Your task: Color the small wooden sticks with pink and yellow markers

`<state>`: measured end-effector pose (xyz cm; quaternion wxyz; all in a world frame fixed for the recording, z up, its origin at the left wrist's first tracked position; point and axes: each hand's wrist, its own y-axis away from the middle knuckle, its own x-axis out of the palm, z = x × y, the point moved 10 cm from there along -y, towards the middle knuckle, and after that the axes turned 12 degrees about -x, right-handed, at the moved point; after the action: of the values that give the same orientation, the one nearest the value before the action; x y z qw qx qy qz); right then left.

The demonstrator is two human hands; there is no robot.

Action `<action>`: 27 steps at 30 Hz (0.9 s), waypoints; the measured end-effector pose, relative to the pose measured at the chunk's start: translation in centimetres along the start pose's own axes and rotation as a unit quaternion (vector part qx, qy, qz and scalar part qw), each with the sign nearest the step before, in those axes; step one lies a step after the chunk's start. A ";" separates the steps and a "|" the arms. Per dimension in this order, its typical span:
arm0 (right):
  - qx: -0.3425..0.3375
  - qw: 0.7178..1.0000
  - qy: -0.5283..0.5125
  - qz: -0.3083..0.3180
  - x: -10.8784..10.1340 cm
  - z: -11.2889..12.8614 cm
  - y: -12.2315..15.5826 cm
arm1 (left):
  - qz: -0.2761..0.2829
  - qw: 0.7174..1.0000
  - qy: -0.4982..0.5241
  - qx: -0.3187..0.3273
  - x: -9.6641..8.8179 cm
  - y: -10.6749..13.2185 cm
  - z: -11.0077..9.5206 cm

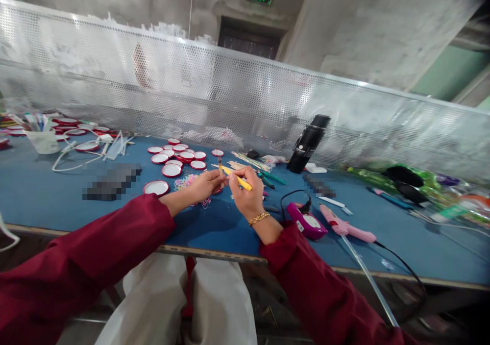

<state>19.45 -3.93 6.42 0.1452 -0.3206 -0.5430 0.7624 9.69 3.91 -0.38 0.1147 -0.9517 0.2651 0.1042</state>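
Observation:
My left hand point(206, 184) rests on the blue table point(46, 192), its fingers pinched on a thin wooden stick point(220, 167) that stands upright. My right hand point(247, 197) is closed round a yellow pen-like tool point(238, 178), whose tip points left toward the stick. The two hands almost touch. A gold bracelet point(259, 218) sits on my right wrist. Coloured rubber bands point(186, 181) lie just under and left of my left hand.
Several red-rimmed white lids point(171, 170) lie left of the hands. A pink glue gun point(344, 226), a magenta device point(307, 221), a black flask point(308, 143), loose sticks point(250, 161) and a plastic cup point(44, 140) are spread about. A perforated metal screen point(229, 95) backs the table.

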 end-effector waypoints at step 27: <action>0.001 1.000 -0.007 0.014 0.3 0.1 0.0 | 0.002 1.000 0.027 0.001 -0.1 -0.2 0.1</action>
<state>19.19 -3.81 6.32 0.1312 -0.3226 -0.5391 0.7669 9.70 4.15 -0.47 0.1084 -0.9534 0.2703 0.0784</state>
